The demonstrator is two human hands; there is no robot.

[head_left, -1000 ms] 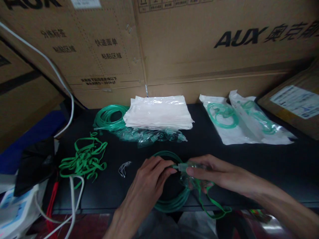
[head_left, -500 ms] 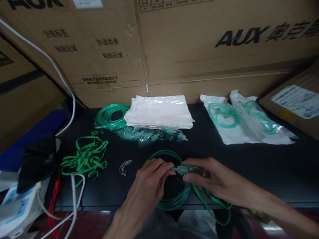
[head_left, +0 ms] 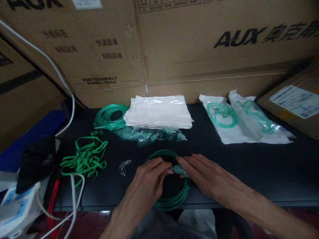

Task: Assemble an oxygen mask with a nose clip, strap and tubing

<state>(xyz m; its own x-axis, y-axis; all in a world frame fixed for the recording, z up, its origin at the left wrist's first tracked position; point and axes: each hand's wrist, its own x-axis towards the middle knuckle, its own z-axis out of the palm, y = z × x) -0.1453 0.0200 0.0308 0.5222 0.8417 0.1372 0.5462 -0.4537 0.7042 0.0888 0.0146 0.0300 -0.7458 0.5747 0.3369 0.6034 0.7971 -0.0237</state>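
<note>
My left hand (head_left: 151, 177) is closed, thumb and fingers pinching the end of a green oxygen tube. The rest of that tube lies as a coil (head_left: 175, 200) on the dark table under both hands. Against the tube end sits the clear green connector (head_left: 179, 170) of an oxygen mask. Around the mask my right hand (head_left: 205, 174) is closed, palm down, and the mask body is mostly hidden beneath it. I cannot tell how far the tube sits in the connector.
Behind my hands lie several clear masks (head_left: 149, 135), a stack of white pouches (head_left: 159, 113) and more coiled tubing (head_left: 107, 117). To the left are green elastic straps (head_left: 86, 157) and thin metal strips (head_left: 124, 167). Two bagged mask sets (head_left: 224, 131) lie right, before cardboard boxes (head_left: 179, 59).
My right hand has turned palm down over the mask, covering it and the green strap that hung below. My left hand has barely moved and still pinches the tube end.
</note>
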